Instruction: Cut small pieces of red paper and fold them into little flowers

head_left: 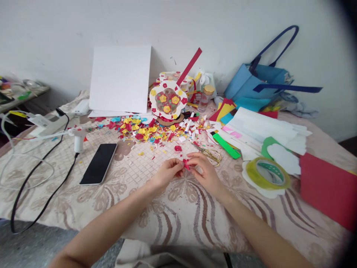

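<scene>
Both my hands meet over the patterned cloth near the middle of the table. My left hand [166, 173] and my right hand [203, 172] pinch a small red paper piece [186, 163] between their fingertips. Just beyond the right hand lie gold-handled scissors [211, 155]. Another small red paper scrap [177, 148] lies a little farther off. Behind that spreads a heap of red, yellow and blue paper cutouts [142, 130], and a round paper flower decoration [167, 99] stands tilted up.
A black phone [98, 163] lies left of my hands, with a glue gun [78, 139], cables and a power strip [46, 124] beyond. On the right sit a tape roll [267, 173], red card [329, 188], white paper sheets [264, 128], a green strip [226, 146] and a blue bag [256, 83]. A white board [120, 79] leans on the wall.
</scene>
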A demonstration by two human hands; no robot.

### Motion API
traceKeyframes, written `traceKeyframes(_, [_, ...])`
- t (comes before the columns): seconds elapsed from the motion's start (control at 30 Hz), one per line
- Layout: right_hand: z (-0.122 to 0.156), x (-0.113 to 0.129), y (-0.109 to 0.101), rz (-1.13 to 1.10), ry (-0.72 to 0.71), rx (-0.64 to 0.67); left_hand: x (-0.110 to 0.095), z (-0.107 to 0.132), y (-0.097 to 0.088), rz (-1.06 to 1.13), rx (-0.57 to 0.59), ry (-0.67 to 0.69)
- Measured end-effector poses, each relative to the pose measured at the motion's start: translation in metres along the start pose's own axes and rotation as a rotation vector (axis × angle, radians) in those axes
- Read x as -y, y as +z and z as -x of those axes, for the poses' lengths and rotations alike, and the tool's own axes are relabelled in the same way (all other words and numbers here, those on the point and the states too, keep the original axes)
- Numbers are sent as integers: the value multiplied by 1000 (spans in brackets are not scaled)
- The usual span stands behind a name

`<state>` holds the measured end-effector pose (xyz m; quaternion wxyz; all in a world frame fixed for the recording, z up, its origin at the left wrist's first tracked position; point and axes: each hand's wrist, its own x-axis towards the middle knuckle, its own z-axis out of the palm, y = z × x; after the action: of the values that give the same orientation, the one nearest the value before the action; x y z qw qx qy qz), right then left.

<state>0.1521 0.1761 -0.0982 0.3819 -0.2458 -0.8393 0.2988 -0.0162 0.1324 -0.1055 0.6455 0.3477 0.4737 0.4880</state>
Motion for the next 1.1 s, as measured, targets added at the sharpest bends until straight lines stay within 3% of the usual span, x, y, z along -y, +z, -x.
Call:
traceKeyframes(0.2, [1,2,1,-8,-3,26,-2,3,3,43,77,-69])
traceKeyframes(0.3, [1,6,4,-55,31,19,-2,3,2,20,58,-44])
traceKeyframes(0.43, [1,5,9,-212,219,-21,-1,2,2,2,45,12])
traceKeyframes(0.63, [3,0,16,-517,500,-36,2,2,4,54,89,-22])
traceKeyframes(0.9, [5,-2,17,-529,543,-97,-2,4,7,-79,30,-24])
traceKeyframes(1.1, [6,-5,19,-535,565,-104,-2,5,8,-51,38,-33])
